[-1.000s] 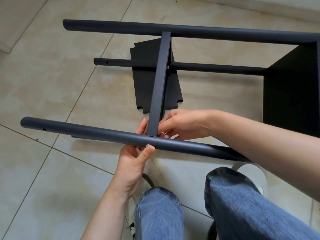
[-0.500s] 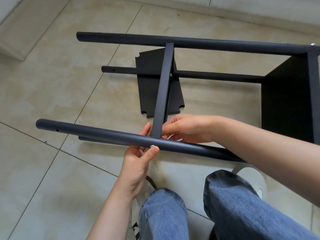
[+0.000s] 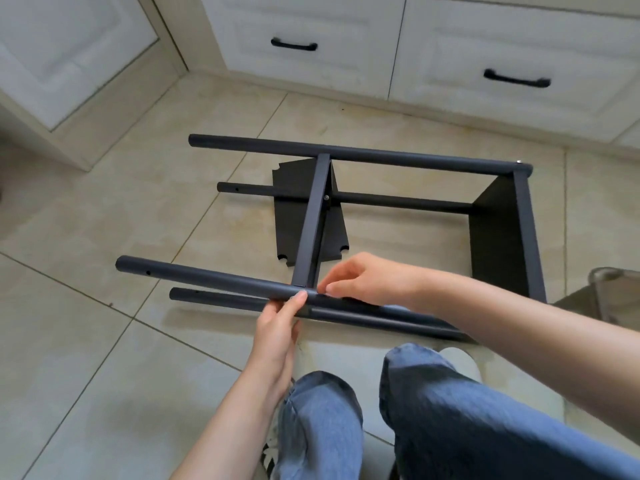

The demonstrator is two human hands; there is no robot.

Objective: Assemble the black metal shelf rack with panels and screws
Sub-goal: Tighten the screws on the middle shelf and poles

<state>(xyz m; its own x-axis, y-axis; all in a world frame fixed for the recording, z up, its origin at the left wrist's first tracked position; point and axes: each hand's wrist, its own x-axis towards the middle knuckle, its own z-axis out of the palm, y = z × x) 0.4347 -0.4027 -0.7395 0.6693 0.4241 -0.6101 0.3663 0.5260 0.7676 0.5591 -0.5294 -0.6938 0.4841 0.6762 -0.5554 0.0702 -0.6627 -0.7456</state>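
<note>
Currently the rack (image 3: 363, 188) lies on its side on the tiled floor (image 3: 104, 341), putting the joint between the near post (image 3: 214, 280) and the middle panel (image 3: 311, 220) within reach. The left hand (image 3: 277, 323) pinches the post just below the joint, probably to steady it. The right hand (image 3: 360, 278) has curled fingertips at the joint (any screw held there is too small to confirm).

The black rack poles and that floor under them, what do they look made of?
Rack poles: likely metal tubing with a matte black coating; round, hollow-ended, drilled holes, soft sheen. Floor: probably glazed ceramic tile; beige, mottled, with straight grout lines and faint reflections.
</note>
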